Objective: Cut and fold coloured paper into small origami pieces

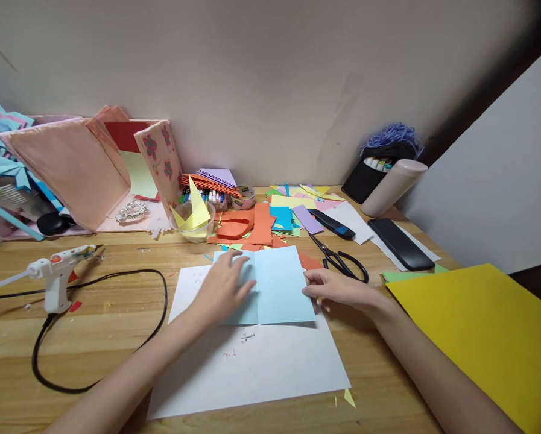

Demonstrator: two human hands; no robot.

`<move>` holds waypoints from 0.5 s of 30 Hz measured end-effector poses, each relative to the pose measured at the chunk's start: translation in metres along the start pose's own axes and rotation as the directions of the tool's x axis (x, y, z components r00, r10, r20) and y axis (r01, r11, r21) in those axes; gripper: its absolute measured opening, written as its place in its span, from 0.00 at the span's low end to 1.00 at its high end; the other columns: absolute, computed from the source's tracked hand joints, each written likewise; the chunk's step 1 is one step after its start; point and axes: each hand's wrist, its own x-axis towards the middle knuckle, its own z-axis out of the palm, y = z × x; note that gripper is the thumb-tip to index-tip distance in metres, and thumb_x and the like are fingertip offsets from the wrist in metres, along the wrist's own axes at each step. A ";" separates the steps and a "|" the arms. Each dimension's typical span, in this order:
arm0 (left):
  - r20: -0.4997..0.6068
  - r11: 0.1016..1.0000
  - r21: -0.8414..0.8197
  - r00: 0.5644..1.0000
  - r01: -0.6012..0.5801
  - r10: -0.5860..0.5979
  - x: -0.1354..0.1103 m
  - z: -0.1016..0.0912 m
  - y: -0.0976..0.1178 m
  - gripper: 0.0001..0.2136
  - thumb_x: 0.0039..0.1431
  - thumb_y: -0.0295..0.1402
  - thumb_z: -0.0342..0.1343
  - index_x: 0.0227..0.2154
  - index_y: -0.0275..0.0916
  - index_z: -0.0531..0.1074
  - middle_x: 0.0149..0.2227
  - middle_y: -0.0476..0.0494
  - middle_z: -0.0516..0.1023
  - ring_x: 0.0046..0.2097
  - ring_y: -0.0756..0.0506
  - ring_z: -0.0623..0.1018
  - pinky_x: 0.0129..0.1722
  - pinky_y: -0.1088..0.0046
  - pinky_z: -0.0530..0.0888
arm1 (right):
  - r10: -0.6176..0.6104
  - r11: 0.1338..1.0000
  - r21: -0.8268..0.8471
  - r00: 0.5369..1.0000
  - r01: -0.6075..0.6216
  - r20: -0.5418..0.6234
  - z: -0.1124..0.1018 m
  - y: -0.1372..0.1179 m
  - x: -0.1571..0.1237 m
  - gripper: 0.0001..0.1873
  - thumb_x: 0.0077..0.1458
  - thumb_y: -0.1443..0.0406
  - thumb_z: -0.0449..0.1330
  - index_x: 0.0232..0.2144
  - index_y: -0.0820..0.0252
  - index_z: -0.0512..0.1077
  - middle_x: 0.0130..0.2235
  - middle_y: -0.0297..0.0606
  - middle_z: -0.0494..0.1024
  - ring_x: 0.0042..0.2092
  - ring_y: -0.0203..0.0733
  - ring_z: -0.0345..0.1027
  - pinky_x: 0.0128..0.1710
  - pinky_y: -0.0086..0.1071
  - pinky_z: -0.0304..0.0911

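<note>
A light blue paper (281, 286) with a vertical fold down its middle lies on a large white sheet (261, 367) on the wooden desk. My left hand (225, 286) lies flat on the blue paper's left half, fingers stretched out and pressing it down. My right hand (338, 288) sits at the paper's right edge, fingertips pinched on that edge. Black scissors (340, 260) lie just behind my right hand.
A white glue gun (55, 274) with a looping black cord (98, 325) stands at the left. A big yellow sheet (482, 325) covers the right front. Coloured paper scraps (270, 220), a bowl (193, 226), a black phone (400, 243) and pink card structures (80, 169) line the back.
</note>
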 end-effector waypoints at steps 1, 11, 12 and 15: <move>0.032 0.995 0.002 0.995 -0.095 0.095 0.001 0.009 0.003 0.20 0.58 0.42 0.45 0.52 0.38 0.60 0.57 0.36 0.59 0.57 0.40 0.60 0.53 0.61 0.61 | 0.003 1.000 -0.007 1.000 -0.003 -0.017 0.000 0.000 0.002 0.10 0.47 0.60 0.56 0.23 0.60 0.61 0.24 0.33 0.69 0.26 0.35 0.67 0.18 0.23 0.58; 0.066 0.990 0.027 0.989 -0.136 0.134 0.011 0.033 -0.005 0.23 0.63 0.40 0.36 0.57 0.34 0.55 0.57 0.38 0.60 0.56 0.43 0.63 0.54 0.64 0.61 | -0.165 0.983 -0.169 0.788 0.079 -0.593 0.001 0.005 0.048 0.18 0.52 0.55 0.50 0.17 0.58 0.56 0.09 0.26 0.60 0.13 0.32 0.55 0.17 0.25 0.52; 0.052 0.990 0.049 0.990 -0.132 0.129 0.014 0.034 -0.007 0.23 0.63 0.40 0.36 0.56 0.33 0.56 0.57 0.38 0.62 0.55 0.42 0.64 0.54 0.64 0.62 | -0.166 0.981 -0.180 0.786 0.071 -0.596 0.000 0.004 0.049 0.18 0.52 0.55 0.50 0.17 0.57 0.56 0.08 0.25 0.59 0.13 0.32 0.56 0.18 0.25 0.53; 0.034 0.985 0.109 0.990 -0.137 0.134 0.021 0.037 -0.010 0.23 0.62 0.39 0.37 0.56 0.33 0.56 0.56 0.38 0.62 0.53 0.41 0.64 0.52 0.63 0.62 | -0.136 0.983 -0.177 0.798 0.038 -0.587 -0.002 0.003 0.049 0.17 0.51 0.56 0.50 0.16 0.57 0.55 0.07 0.25 0.58 0.11 0.32 0.55 0.16 0.25 0.51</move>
